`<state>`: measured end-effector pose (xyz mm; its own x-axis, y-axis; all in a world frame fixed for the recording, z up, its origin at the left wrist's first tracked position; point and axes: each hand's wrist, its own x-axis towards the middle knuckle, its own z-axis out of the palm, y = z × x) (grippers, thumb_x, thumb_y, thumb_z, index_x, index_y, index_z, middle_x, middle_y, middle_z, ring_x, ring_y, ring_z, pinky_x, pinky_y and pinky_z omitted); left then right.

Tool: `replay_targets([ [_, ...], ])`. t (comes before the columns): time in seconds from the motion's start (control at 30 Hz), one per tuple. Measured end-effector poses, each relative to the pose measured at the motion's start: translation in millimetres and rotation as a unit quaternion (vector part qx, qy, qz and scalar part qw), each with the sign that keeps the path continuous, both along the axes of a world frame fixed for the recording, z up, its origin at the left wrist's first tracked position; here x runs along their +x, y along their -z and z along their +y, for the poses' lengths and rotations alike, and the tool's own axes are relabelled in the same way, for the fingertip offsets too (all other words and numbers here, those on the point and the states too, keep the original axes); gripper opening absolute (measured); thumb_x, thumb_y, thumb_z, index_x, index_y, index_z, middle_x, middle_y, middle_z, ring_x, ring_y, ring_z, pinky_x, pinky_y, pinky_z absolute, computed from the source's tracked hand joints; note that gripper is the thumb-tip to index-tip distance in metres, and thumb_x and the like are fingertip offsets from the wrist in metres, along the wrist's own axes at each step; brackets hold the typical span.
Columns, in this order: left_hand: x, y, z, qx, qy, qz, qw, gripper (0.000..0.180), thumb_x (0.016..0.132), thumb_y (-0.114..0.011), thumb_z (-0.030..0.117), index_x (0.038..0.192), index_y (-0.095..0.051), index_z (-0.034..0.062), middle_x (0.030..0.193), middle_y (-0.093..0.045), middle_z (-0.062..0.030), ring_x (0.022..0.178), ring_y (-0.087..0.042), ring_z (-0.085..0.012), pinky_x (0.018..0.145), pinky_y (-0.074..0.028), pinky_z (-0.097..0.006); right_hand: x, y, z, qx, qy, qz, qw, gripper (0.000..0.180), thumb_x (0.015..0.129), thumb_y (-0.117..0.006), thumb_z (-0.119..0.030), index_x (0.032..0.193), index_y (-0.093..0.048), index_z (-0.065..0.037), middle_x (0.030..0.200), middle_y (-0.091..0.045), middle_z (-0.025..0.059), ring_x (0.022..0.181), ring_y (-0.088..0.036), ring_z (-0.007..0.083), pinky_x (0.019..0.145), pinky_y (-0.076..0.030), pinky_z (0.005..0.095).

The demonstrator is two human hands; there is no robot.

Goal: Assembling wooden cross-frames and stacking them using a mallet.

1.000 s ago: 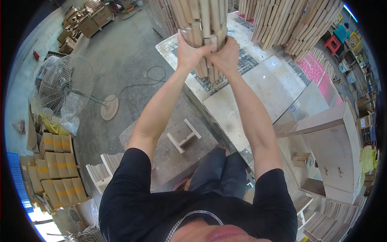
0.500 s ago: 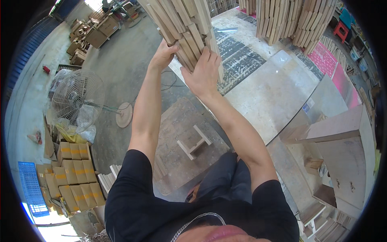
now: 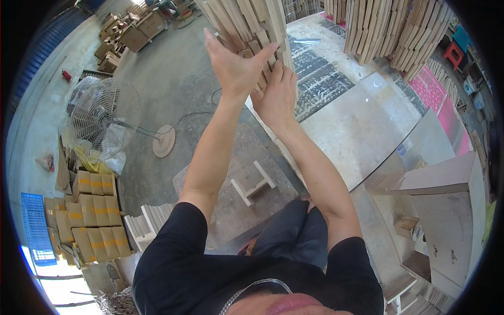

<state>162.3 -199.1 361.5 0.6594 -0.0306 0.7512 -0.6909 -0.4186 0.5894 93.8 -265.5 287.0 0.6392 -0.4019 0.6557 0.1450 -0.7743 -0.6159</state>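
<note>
A tall stack of wooden strips point(image 3: 252, 23), packed in staggered tiers, stands at the top middle on the near left part of a worktable point(image 3: 341, 126). In front of its left side is my left hand point(image 3: 234, 69), open, with the thumb stretched to the right and the fingers pointing up. Whether its fingertips touch the wood I cannot tell. My right hand point(image 3: 279, 100) presses against the lower end of the stack, its fingers close together and bent over the strips. The thumb of that hand is mostly hidden.
An H-shaped wooden frame point(image 3: 251, 186) lies on a board below my arms. To the left are a standing fan point(image 3: 105, 118), stacked cartons point(image 3: 97, 212) and pale wooden parts point(image 3: 147, 223). More strip stacks point(image 3: 375, 31) stand far right; a wooden cabinet point(image 3: 446, 210) stands nearer.
My left hand has let go of the stack's left side, moved up and right, and spread its fingers. The right hand stays against the stack. The whole view has shifted slightly.
</note>
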Motion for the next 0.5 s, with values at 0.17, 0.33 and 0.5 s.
replay_targets([
  [0.17,-2,-9,-13,-0.020,-0.003,0.021,1.000,0.126,0.066,-0.092,0.032,0.151,-0.014,-0.0173,0.148,-0.033,-0.0334,0.140,-0.038,-0.0438,0.116,-0.036,-0.046,-2,0,-2,0.007,-0.019,0.004,1.000,0.084,0.075,-0.082,-0.013,0.137,-0.036,0.019,0.125,-0.047,0.0313,0.115,-0.045,0.0455,0.102,-0.040,0.0493],
  [0.33,3,-11,-5,-0.004,-0.025,-0.024,0.999,0.122,0.066,-0.093,0.039,0.148,-0.024,-0.0182,0.144,-0.046,-0.0325,0.135,-0.048,-0.0400,0.113,-0.040,-0.043,-3,-1,-8,-0.006,-0.034,0.017,0.999,0.082,0.076,-0.080,-0.012,0.137,-0.035,0.018,0.126,-0.047,0.0322,0.115,-0.044,0.0460,0.103,-0.039,0.0500],
  [0.5,21,-33,-4,-0.062,0.038,0.054,0.996,0.120,0.065,-0.092,0.038,0.146,-0.024,-0.0195,0.138,-0.047,-0.0333,0.132,-0.048,-0.0419,0.112,-0.041,-0.043,0,5,-8,-0.020,-0.023,0.021,0.999,0.082,0.077,-0.081,-0.018,0.138,-0.036,0.013,0.125,-0.049,0.0291,0.114,-0.046,0.0443,0.100,-0.042,0.0499],
])
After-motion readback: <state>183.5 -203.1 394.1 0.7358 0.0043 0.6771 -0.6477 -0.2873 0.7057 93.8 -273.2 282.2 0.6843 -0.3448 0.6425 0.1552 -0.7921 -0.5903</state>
